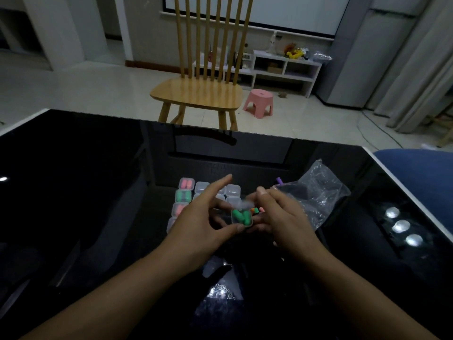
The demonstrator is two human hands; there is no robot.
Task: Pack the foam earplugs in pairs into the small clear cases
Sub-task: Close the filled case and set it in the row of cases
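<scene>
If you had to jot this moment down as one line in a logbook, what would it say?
step: closing case | left hand: steadies small clear case | contents: two green earplugs | right hand: on lid | packed cases: behind, on black table

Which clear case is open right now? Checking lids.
The case with green earplugs, held between both hands; the cases on the table look shut.

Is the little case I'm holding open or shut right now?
Open. The case held between the left hand and right hand shows two green earplugs uncovered, its lid raised.
</scene>
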